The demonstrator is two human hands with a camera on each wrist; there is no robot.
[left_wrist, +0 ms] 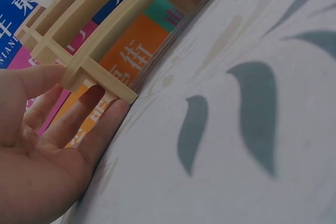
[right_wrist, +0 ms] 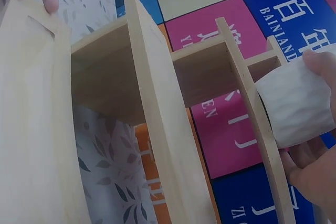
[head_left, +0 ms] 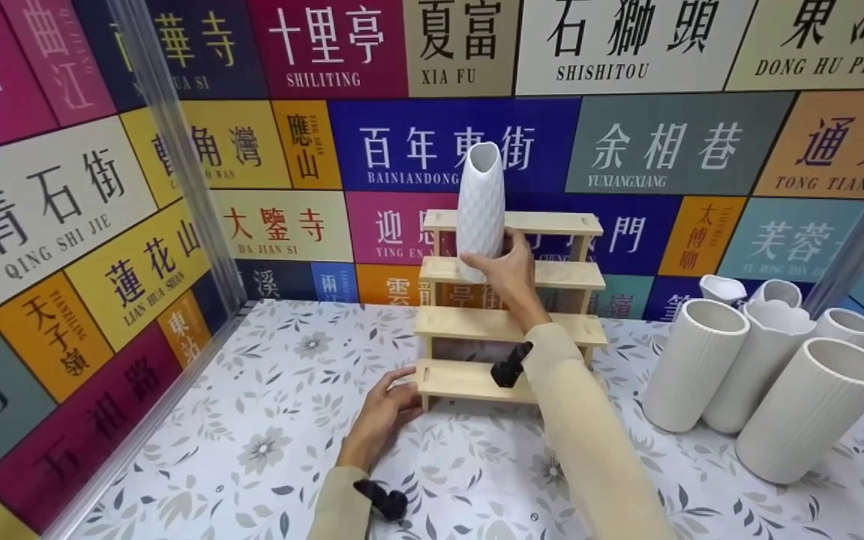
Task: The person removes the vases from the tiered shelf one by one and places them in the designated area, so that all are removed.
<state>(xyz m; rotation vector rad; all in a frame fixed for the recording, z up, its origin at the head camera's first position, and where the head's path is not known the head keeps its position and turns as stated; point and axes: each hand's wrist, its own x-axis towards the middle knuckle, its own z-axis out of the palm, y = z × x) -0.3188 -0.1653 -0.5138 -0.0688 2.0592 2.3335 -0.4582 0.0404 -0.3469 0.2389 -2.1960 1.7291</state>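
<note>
A tall white vase (head_left: 481,210) with a dimpled surface stands upright near the upper steps of a light wooden stepped stand (head_left: 469,322). My right hand (head_left: 511,266) grips the vase low down, thumb across its front and fingers behind. In the right wrist view, the vase's bottom (right_wrist: 296,103) is close by the edge of a step. My left hand (head_left: 391,405) holds the stand's front left corner. The left wrist view shows the thumb on the lowest step's edge and fingertips (left_wrist: 118,109) at the leg (left_wrist: 110,82) near the tablecloth.
Several off-white vases (head_left: 814,409) stand grouped to the right of the stand, some ribbed, one with a wavy rim. Under everything lies a leaf-patterned tablecloth (head_left: 252,390). Behind rises a wall (head_left: 454,135) of coloured name panels, with clear upright strips (head_left: 184,157) at its corners.
</note>
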